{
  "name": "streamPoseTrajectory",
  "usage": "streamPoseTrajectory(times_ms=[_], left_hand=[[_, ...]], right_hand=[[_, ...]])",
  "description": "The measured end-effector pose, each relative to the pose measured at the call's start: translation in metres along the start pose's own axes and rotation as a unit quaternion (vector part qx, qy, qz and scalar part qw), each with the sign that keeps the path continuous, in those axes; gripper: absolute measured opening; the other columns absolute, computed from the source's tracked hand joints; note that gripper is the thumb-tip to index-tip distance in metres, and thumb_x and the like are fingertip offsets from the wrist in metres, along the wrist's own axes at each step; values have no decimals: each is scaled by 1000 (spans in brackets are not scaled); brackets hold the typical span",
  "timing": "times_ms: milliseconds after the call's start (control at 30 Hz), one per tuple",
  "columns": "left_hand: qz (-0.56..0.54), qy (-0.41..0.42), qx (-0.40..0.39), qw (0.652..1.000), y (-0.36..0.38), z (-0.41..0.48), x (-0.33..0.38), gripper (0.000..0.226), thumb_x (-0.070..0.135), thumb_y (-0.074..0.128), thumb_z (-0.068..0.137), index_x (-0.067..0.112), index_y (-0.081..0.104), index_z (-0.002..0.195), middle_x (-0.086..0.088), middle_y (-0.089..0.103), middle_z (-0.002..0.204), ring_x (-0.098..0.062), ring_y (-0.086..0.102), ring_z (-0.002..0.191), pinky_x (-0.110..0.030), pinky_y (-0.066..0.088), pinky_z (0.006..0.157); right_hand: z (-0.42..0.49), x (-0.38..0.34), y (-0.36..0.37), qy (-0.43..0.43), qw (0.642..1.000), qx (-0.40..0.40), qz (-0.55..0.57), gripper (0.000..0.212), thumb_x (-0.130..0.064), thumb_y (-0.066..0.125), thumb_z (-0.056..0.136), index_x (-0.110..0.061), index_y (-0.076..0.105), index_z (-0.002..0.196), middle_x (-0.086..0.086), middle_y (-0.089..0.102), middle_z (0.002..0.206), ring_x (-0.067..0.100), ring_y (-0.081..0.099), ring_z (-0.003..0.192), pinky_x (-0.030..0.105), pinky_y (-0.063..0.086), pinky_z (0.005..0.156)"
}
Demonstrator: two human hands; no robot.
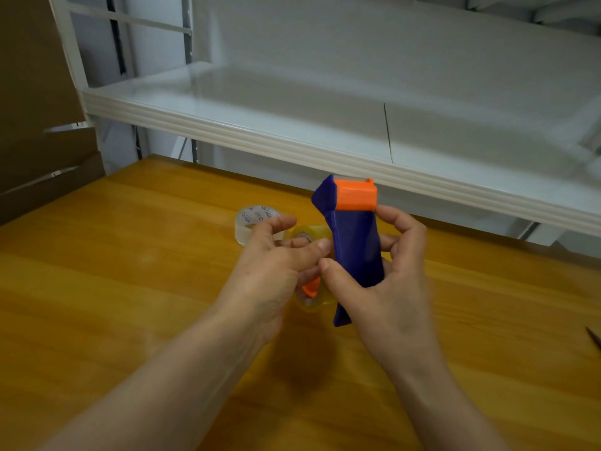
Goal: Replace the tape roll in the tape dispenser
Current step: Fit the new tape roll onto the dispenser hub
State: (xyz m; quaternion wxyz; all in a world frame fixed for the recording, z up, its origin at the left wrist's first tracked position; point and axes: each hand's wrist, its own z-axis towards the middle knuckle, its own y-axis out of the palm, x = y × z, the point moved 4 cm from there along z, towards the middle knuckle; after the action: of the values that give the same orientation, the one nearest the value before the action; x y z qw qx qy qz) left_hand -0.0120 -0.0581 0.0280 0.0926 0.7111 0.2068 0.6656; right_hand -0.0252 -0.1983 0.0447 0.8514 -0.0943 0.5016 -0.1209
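A blue tape dispenser [354, 242] with an orange cutter cap stands upright above the wooden table, and my right hand [387, 275] grips its body, thumb on the near side and fingers behind. A yellowish tape roll [313, 301] sits at the dispenser's left side, around an orange hub. My left hand [276, 265] holds this roll, fingers curled on its top and side. A second, clear tape roll [252, 222] with a printed core lies on the table just behind my left hand.
The wooden table [130, 288] stretches all round. A white shelf [292, 125] overhangs its far edge. Cardboard boxes [35, 125] stand at the left. A dark pointed object [593, 336] pokes in at the right edge.
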Motion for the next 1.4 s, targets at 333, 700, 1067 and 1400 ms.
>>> streamPoseTrajectory(times_ms=[333,700,1067,1400], left_hand=[[-61,8,60,996,-4,3,-5,70,0,77,79,22,42,135,-9,72,105,-22,75,84,-36,57,77],[80,-86,-13,993,-2,2,-10,50,40,73,83,-1,70,113,-15,77,90,-18,66,73,-29,50,67],[65,-36,-86,994,1,1,-2,13,16,60,96,10,65,86,-5,75,85,-17,69,82,-26,53,72],[82,-14,-144,986,11,-8,-1,52,50,52,88,17,65,126,-9,75,119,-26,67,118,-46,43,109]], right_hand=[[-2,3,5,-20,999,-17,-31,85,-33,89,68,-49,35,132,-24,53,117,7,69,96,33,63,69],[-1,8,4,-50,998,-2,-39,83,-34,87,71,-47,35,134,-19,50,130,16,65,110,35,63,74],[1,10,8,-73,997,-4,-26,101,-25,90,69,-45,25,143,-5,37,145,24,59,121,33,63,78],[2,15,6,-39,999,-12,-12,106,-28,89,69,-32,22,152,-9,48,142,6,49,131,20,51,97]])
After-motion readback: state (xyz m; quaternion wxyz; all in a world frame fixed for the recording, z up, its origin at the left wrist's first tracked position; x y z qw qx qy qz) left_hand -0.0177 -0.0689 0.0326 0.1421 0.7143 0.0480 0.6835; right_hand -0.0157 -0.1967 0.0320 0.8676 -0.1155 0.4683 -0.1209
